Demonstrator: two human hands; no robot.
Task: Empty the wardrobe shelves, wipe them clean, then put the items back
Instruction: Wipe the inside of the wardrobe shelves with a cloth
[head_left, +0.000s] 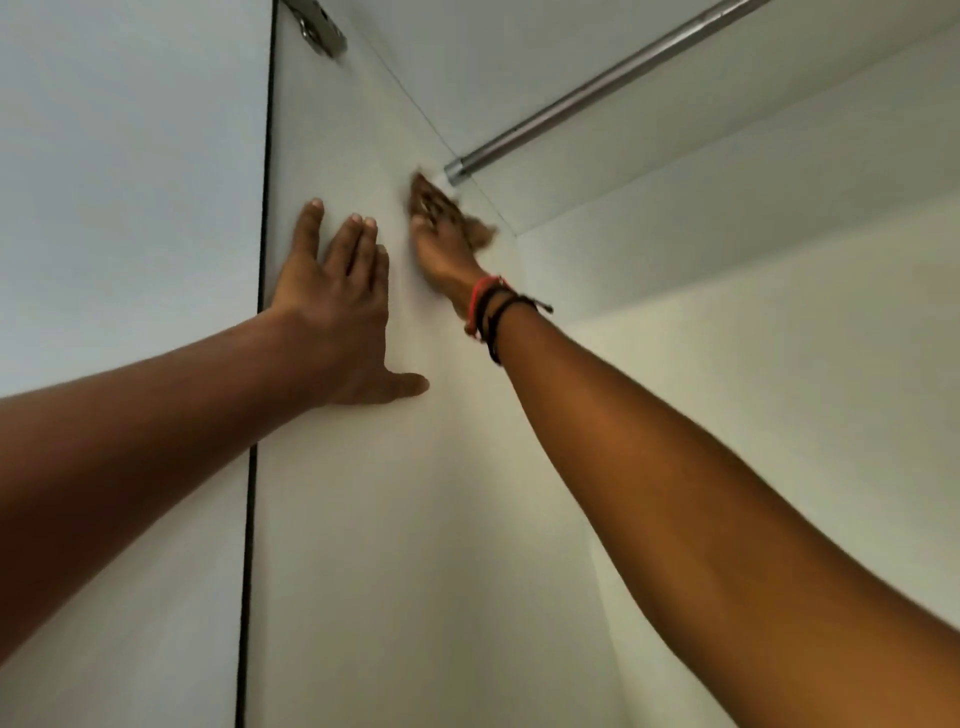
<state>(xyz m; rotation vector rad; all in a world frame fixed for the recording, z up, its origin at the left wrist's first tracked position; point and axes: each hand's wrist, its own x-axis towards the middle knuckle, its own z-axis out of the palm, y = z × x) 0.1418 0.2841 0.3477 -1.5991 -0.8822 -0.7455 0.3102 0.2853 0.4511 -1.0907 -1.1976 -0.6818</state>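
Head view looks up into the wardrobe, where the inner side panel (363, 519) fills the middle of the picture, pale and bare. My right hand (441, 234) is pressed against that panel high up, just below the end of the metal hanging rail (597, 88) where it meets the wall. The hand is blurred; something brownish and patterned (480, 231) sticks out beside my fingers, perhaps a cloth, but I cannot tell for sure, nor how tightly I grip it. Red and black cord bracelets (491, 312) circle that wrist. My left hand (337, 312) lies flat on the same panel, close to its front edge, fingers spread wide and thumb pointing right, holding nothing. The two hands are near each other but apart. Above the rail runs the underside of the top board (519, 47); the back wall (779, 364) stretches to the right. A metal hinge (319, 28) sits at the top near the panel's front edge, and the door (130, 182) stands to the left.
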